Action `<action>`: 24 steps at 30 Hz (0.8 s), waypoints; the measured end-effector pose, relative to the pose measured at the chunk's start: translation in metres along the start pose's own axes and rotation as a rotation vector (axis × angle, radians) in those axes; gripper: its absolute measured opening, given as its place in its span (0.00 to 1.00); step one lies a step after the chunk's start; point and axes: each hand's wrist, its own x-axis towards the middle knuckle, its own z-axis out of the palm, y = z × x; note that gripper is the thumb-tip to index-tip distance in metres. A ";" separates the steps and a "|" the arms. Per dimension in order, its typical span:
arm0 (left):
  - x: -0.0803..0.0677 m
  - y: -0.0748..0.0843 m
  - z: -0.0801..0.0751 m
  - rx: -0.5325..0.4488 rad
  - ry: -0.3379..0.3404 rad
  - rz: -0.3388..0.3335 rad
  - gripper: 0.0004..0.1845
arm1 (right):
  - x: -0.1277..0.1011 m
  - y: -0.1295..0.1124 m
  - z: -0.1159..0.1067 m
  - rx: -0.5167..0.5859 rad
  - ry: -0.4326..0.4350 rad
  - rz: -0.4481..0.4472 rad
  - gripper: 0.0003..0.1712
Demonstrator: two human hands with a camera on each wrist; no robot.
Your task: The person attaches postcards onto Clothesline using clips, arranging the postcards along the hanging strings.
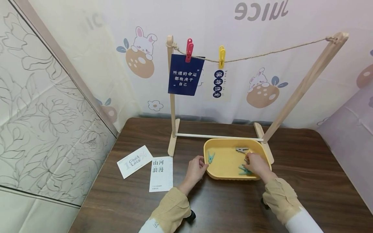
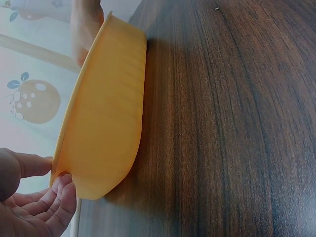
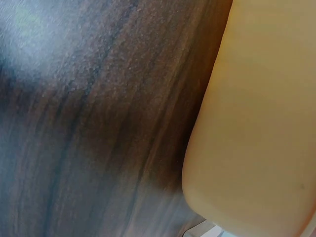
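Note:
A yellow plastic basket (image 1: 224, 176) sits on the table with several clothespins inside. My left hand (image 1: 196, 170) pinches its left rim; in the left wrist view the thumb (image 2: 34, 165) lies at the rim and the fingers touch the outer wall. Down inside the basket's right part is my right hand (image 1: 257, 165), its fingertips among the clips. Near them are a grey clothespin (image 1: 241, 149), a bit of a yellow one, and teal clothespins (image 1: 244, 170). Whether the fingers grip a clip is hidden. Another teal clothespin (image 1: 210, 157) lies at the left.
Behind the basket stands a wooden frame (image 1: 303, 89) with a twine line (image 1: 262, 57). A red clothespin (image 1: 189, 50) holds a navy card (image 1: 185, 77); a yellow clothespin (image 1: 221, 57) holds a white card (image 1: 228, 85). Two cards, "Good Luck" (image 1: 135, 161) and a white one (image 1: 161, 178), lie left.

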 end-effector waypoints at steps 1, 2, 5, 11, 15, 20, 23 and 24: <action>0.000 0.000 0.000 -0.001 0.000 -0.001 0.13 | 0.000 0.000 0.000 -0.002 -0.003 0.000 0.17; 0.000 0.000 0.000 -0.001 0.000 -0.001 0.12 | 0.001 -0.001 0.000 -0.005 -0.008 0.003 0.16; 0.000 0.001 -0.001 -0.003 -0.002 -0.007 0.12 | 0.002 -0.004 0.000 -0.021 -0.023 0.008 0.13; 0.000 0.001 -0.001 -0.013 0.000 -0.005 0.12 | 0.004 -0.012 -0.003 -0.074 -0.035 0.013 0.12; 0.000 0.000 0.000 -0.017 -0.001 -0.007 0.12 | 0.005 -0.019 -0.005 -0.092 -0.063 0.041 0.14; 0.001 -0.001 0.000 -0.020 -0.009 -0.018 0.13 | 0.006 -0.024 -0.006 -0.133 -0.072 0.058 0.12; 0.001 -0.001 0.001 -0.024 -0.012 -0.021 0.13 | 0.007 -0.024 -0.006 -0.154 -0.070 0.061 0.11; 0.001 -0.001 0.001 -0.025 -0.012 -0.022 0.13 | 0.007 -0.024 -0.005 -0.155 -0.068 0.061 0.11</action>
